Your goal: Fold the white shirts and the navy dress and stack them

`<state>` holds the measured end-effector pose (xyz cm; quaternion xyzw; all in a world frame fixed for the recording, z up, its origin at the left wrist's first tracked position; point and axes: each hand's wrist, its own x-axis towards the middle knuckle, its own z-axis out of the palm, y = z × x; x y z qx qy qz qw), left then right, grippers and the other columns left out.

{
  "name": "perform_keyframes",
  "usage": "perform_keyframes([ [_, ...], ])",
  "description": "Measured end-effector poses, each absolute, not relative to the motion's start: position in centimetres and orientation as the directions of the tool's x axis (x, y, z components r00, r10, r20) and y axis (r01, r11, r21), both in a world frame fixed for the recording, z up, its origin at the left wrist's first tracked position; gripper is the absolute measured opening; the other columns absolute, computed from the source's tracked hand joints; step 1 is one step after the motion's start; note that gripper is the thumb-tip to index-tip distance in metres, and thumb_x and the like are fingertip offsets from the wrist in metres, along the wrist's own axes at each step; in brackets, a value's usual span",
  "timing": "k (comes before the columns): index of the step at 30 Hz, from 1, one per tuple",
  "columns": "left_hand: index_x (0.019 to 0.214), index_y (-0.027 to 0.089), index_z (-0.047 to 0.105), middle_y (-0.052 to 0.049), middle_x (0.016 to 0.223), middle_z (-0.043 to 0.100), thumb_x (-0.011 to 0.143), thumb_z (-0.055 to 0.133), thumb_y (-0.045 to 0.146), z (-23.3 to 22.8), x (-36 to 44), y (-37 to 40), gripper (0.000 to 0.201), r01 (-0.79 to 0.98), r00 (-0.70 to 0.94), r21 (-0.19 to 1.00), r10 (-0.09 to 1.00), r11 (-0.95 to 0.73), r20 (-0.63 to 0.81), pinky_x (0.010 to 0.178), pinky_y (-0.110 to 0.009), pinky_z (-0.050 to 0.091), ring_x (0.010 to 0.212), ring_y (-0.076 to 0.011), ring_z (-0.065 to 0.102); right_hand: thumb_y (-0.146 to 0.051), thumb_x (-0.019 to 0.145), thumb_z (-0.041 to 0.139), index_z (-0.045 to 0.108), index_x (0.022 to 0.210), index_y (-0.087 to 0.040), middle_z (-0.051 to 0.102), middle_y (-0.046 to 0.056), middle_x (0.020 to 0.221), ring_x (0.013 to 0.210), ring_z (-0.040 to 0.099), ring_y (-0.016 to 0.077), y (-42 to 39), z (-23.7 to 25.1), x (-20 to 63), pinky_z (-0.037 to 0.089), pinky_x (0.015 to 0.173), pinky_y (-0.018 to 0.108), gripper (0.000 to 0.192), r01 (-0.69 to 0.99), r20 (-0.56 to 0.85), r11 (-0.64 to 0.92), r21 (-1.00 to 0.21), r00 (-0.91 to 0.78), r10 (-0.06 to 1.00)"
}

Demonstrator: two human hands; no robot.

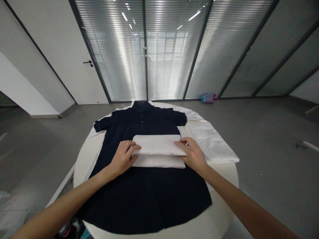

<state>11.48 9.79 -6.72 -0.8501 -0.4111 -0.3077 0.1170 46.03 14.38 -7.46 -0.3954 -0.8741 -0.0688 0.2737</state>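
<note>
The folded white cloth (pixel 157 144) lies at the centre of the frame, across the middle of a dark short-sleeved garment (pixel 147 192) spread flat with its collar toward the top. The left hand (pixel 124 154) has the cloth's left end between thumb and bent fingers, only slightly parted; the right hand (pixel 193 154) holds the right end the same way, its fingers curled over the top layer. How firmly either one pinches cannot be told.

The upper layer stops short of the lower one, leaving a strip showing along the near side. For a neat fold, both hands would do well to move together, keep light outward tension so the middle does not sag, and line up the corners before the crease is pressed. Sliding the cloth about could rumple the dark fabric below.

The work rests on a round white table (pixel 219 212). More white fabric (pixel 211 142) spreads at centre right, a corner reaching past the rim. Grey floor (pixel 269 139) surrounds it; a glass partition (pixel 165 66) with blinds fills the top, a pale door (pixel 57 36) stands upper left, and a blue and pink container (pixel 208 98) lies by the glass.
</note>
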Motion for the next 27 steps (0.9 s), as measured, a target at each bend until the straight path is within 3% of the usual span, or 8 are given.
perform_keyframes([
  [6,0.115,0.022,0.064,-0.008,0.095,0.063,0.094,0.051,0.007,-8.8,12.4,8.3,0.029,0.729,0.646,-0.177,0.580,-0.661,0.496,0.076,-0.037,0.043,0.087,-0.0219,0.056,-0.012,0.076,0.072,0.068,0.121,-0.022,0.063,0.014,0.106,0.098,0.054,0.0324,12.6,-7.3,46.1,0.044,0.082,0.046,0.046,0.692,0.386,0.717,0.079,-0.685,0.618],
  [10,0.111,0.024,0.065,-0.007,0.090,0.063,0.097,0.048,0.009,-9.2,12.4,8.3,0.026,0.704,0.684,-0.219,0.562,-0.676,0.464,0.072,-0.036,0.040,0.081,-0.0200,0.054,-0.007,0.078,0.065,0.067,0.118,-0.023,0.063,0.010,0.104,0.099,0.054,0.0261,12.4,-7.5,46.7,0.042,0.085,0.041,0.043,0.511,0.361,0.860,0.019,-0.805,0.470],
  [14,0.108,0.021,0.065,-0.008,0.095,0.065,0.095,0.049,0.008,-8.0,12.0,8.7,0.025,0.626,0.755,-0.168,0.538,-0.762,0.374,0.077,-0.035,0.044,0.085,-0.0208,0.056,-0.035,0.088,0.067,0.071,0.101,-0.020,0.063,0.009,0.097,0.096,0.055,0.0254,12.3,-5.9,46.2,0.042,0.087,0.042,0.020,0.509,0.294,0.856,-0.096,-0.807,0.513],
  [17,0.108,0.017,0.064,-0.009,0.100,0.065,0.091,0.056,0.017,-6.1,12.1,9.3,0.020,0.543,0.815,-0.009,0.525,-0.839,0.246,0.083,-0.034,0.047,0.089,-0.0221,0.059,-0.043,0.099,0.052,0.073,0.083,-0.020,0.065,0.009,0.091,0.092,0.057,0.0249,12.4,-3.5,43.4,0.042,0.086,0.043,0.035,0.595,0.236,0.796,-0.111,-0.762,0.603],
  [20,0.101,0.018,0.065,-0.007,0.090,0.067,0.092,0.055,0.029,-4.1,12.9,10.5,0.018,0.546,0.805,0.177,0.571,-0.819,0.159,0.074,-0.030,0.047,0.080,-0.0197,0.063,-0.042,0.105,0.034,0.074,0.108,-0.019,0.066,0.014,0.118,0.113,0.056,0.0282,13.0,-2.3,39.4,0.041,0.097,0.045,0.047,0.682,0.317,0.721,-0.124,-0.661,0.680],
  [23,0.084,0.019,0.066,-0.003,0.069,0.065,0.093,0.050,0.025,-3.2,14.0,12.1,0.020,0.641,0.729,0.263,0.680,-0.721,0.085,0.062,-0.026,0.043,0.061,-0.0155,0.060,-0.054,0.104,0.029,0.053,0.145,-0.015,0.045,0.016,0.153,0.142,0.036,0.0346,13.7,-3.8,36.3,0.030,0.113,0.052,0.062,0.735,0.328,0.667,-0.120,-0.605,0.726],
  [25,0.074,0.019,0.064,-0.002,0.061,0.062,0.090,0.050,0.022,-3.5,14.7,13.0,0.022,0.741,0.605,0.280,0.788,-0.610,0.116,0.059,-0.026,0.042,0.055,-0.0152,0.058,-0.059,0.103,0.027,0.042,0.152,-0.012,0.036,0.018,0.159,0.147,0.028,0.0365,13.9,-5.7,35.4,0.023,0.118,0.055,0.070,0.750,0.282,0.653,-0.105,-0.607,0.743],
  [27,0.079,0.019,0.065,-0.004,0.070,0.066,0.090,0.046,0.021,-4.6,15.2,13.5,0.023,0.799,0.458,0.305,0.853,-0.519,0.252,0.067,-0.030,0.048,0.067,-0.0184,0.063,-0.060,0.102,0.025,0.038,0.154,-0.010,0.032,0.018,0.160,0.149,0.026,0.0359,13.9,-7.3,35.2,0.019,0.120,0.055,0.073,0.751,0.262,0.653,-0.099,-0.613,0.745],
])
